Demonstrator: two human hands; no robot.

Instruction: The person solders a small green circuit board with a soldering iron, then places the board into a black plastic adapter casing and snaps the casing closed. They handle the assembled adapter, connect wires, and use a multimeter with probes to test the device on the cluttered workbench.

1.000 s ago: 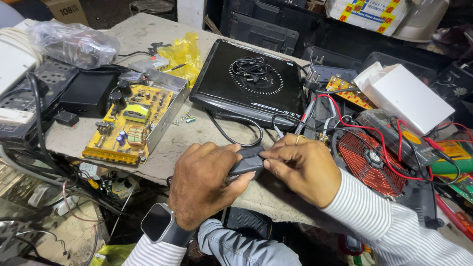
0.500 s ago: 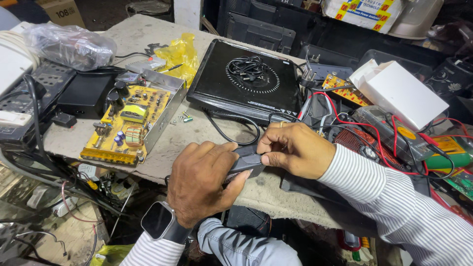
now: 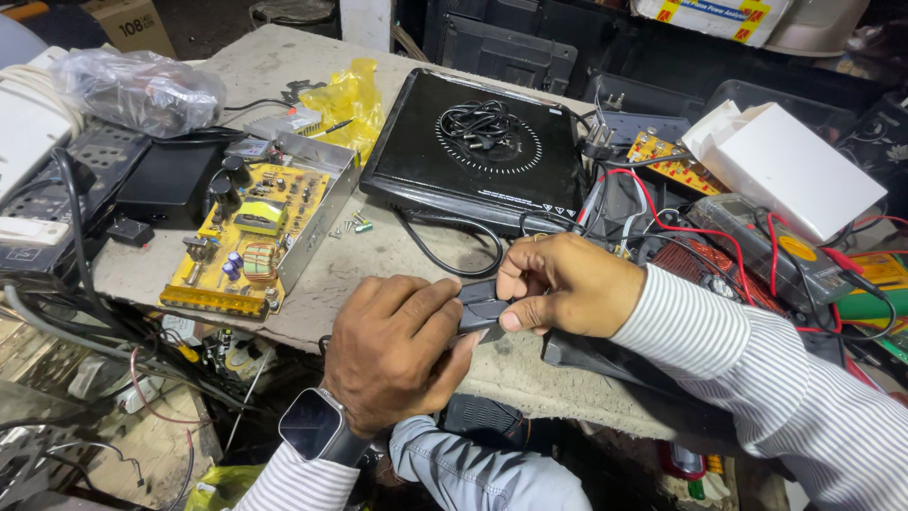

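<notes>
We see, nearest the camera, a left hand (image 3: 402,345) with a dark square smartwatch (image 3: 315,426) on its wrist, fingers closed over one end of a small black plastic adapter block (image 3: 480,309). The right hand (image 3: 566,284), in a striped shirt sleeve (image 3: 757,378), pinches the block's other end between thumb and forefinger. The block sits just above the front edge of the worn grey workbench (image 3: 322,284), between the two hands. We judge that the casing is being gripped and worked at; any further move calls for a firm hold from both sides.

Just beyond, a thin black cable (image 3: 454,260) loops across the bench. To the left lies a yellow circuit board in an open metal tray (image 3: 255,237). Behind the hands rests a flat black induction cooktop (image 3: 478,147) with a coiled black cord on it. To the right, red wires cross a white rectangular box (image 3: 794,170). Farther back are a crumpled yellow plastic bag (image 3: 350,95), a clear plastic bag (image 3: 132,85), a brown cardboard carton (image 3: 128,24) at the top left, and a white printed carton (image 3: 728,14) at the top right.
</notes>
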